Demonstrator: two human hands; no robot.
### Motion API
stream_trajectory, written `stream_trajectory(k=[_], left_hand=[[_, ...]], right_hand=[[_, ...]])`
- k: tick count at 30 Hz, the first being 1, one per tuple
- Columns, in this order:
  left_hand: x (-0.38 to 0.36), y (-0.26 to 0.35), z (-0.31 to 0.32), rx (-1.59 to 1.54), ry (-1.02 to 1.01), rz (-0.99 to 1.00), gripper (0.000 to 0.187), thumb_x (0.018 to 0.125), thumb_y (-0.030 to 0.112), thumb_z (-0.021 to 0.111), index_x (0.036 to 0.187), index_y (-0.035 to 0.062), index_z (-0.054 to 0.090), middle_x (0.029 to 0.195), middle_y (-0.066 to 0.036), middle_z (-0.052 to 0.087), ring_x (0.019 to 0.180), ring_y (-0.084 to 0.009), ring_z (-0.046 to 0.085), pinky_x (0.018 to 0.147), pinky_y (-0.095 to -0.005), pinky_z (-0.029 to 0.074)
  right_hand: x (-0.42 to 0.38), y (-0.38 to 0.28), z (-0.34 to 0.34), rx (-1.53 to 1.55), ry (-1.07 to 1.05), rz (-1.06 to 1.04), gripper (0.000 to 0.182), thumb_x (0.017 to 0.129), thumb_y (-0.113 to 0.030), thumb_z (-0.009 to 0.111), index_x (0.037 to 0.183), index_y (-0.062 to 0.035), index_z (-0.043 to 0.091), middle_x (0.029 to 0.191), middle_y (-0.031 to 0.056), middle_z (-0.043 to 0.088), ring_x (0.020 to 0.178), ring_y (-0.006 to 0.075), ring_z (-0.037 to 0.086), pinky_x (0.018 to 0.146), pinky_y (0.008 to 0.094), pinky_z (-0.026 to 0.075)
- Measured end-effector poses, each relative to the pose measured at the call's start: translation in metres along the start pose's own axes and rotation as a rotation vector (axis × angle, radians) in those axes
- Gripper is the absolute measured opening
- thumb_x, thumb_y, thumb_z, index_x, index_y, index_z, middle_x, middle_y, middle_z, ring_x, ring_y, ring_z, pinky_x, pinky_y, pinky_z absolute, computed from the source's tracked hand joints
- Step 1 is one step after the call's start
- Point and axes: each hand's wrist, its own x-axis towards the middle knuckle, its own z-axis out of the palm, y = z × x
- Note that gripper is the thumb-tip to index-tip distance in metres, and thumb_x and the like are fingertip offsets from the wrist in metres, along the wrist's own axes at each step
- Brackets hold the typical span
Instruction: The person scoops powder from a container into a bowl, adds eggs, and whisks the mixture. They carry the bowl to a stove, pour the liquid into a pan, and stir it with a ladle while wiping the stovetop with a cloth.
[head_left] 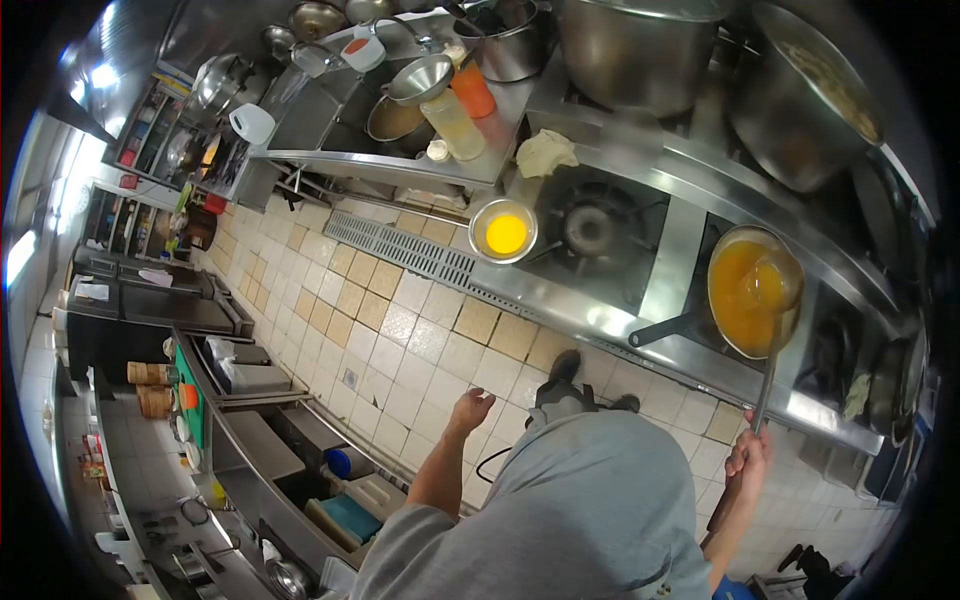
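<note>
My right hand [748, 455] is wrapped round the long handle of a metal ladle [768, 375]. The ladle's bowl sits over the right side of a frying pan [672, 330] and holds some orange liquid. More of the orange liquid [735, 280] fills the pan, which stands on the stove with its handle pointing left. My left hand [472, 410] hangs over the tiled floor, fingers loosely bent and a little apart, holding nothing. A metal bowl [475, 233] with bright yellow liquid [506, 234] stands at the stove's left front corner.
Left of the pan is a gas burner [588, 228], with a crumpled cloth [546, 153] behind it. Large pots [640, 55] stand at the back. Squeeze bottles [455, 125] and a funnel [420, 80] are on the left counter. A worktable with containers [365, 515] runs along the lower left.
</note>
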Motion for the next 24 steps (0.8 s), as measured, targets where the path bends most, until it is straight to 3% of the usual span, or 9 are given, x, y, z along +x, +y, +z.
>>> stream_trajectory(k=[4,13,15,16,17,19,24], left_hand=[[0.011,0.01,0.002,0.012,0.014,0.047,0.068,0.087,0.047,0.068,0.13,-0.0041,0.059,0.112,-0.026,0.07,0.108,-0.0364,0.068,0.091,-0.0419,0.054],[0.021,0.014,0.007,-0.078,-0.048,0.051,0.064,0.088,0.044,0.07,0.13,-0.0033,0.059,0.112,-0.022,0.071,0.105,-0.0337,0.068,0.092,-0.04,0.053],[0.027,0.002,0.008,-0.068,-0.054,0.115,0.054,0.092,0.029,0.07,0.132,-0.0042,0.057,0.107,-0.017,0.073,0.097,-0.0239,0.068,0.086,-0.0353,0.053],[0.023,0.005,0.007,-0.178,-0.052,0.021,0.052,0.093,0.025,0.07,0.133,-0.0062,0.056,0.103,-0.014,0.073,0.094,-0.0202,0.066,0.085,-0.0322,0.052],[0.03,-0.003,0.01,-0.171,-0.062,0.001,0.053,0.093,0.025,0.07,0.132,-0.0076,0.055,0.103,-0.014,0.073,0.087,-0.0173,0.065,0.076,-0.0302,0.052],[0.017,0.015,0.007,-0.263,-0.122,-0.087,0.059,0.093,0.03,0.071,0.135,-0.0064,0.053,0.083,-0.004,0.064,0.066,-0.0086,0.054,0.052,-0.0254,0.044],[0.007,0.011,0.01,-0.276,-0.143,-0.131,0.062,0.092,0.031,0.072,0.137,-0.0062,0.051,0.079,-0.001,0.058,0.065,-0.009,0.053,0.05,-0.0249,0.042]], right_hand=[[-0.006,-0.006,-0.01,-0.112,-0.044,-0.059,0.041,0.094,-0.01,0.055,0.134,-0.0011,0.051,0.065,-0.0029,0.044,0.04,0.0048,0.039,0.033,0.0214,0.03],[0.004,-0.011,-0.02,-0.418,0.103,-0.051,0.04,0.095,-0.008,0.055,0.134,-0.0025,0.053,0.067,-0.0042,0.049,0.043,0.0039,0.04,0.037,0.0222,0.032],[0.003,-0.021,-0.01,-0.602,0.153,-0.159,0.035,0.093,-0.007,0.056,0.127,-0.0015,0.06,0.078,-0.0018,0.058,0.063,0.0057,0.047,0.054,0.026,0.041],[0.001,-0.03,-0.008,-0.696,0.187,-0.063,0.037,0.091,-0.008,0.057,0.127,0.0008,0.059,0.085,0.0011,0.059,0.076,0.0088,0.05,0.067,0.0268,0.045],[0.009,-0.014,-0.024,-0.699,0.177,-0.207,0.037,0.091,-0.011,0.059,0.125,0.0021,0.059,0.084,0.0025,0.058,0.075,0.0112,0.052,0.066,0.0279,0.045],[0.02,-0.015,-0.027,-0.747,0.228,-0.314,0.03,0.09,-0.013,0.06,0.115,0.0035,0.059,0.074,0.0024,0.055,0.063,0.014,0.051,0.056,0.0321,0.043],[0.02,-0.028,-0.008,-0.734,0.236,-0.197,0.026,0.091,-0.011,0.06,0.112,0.0035,0.057,0.069,0.0028,0.053,0.052,0.0113,0.049,0.047,0.0301,0.04]])
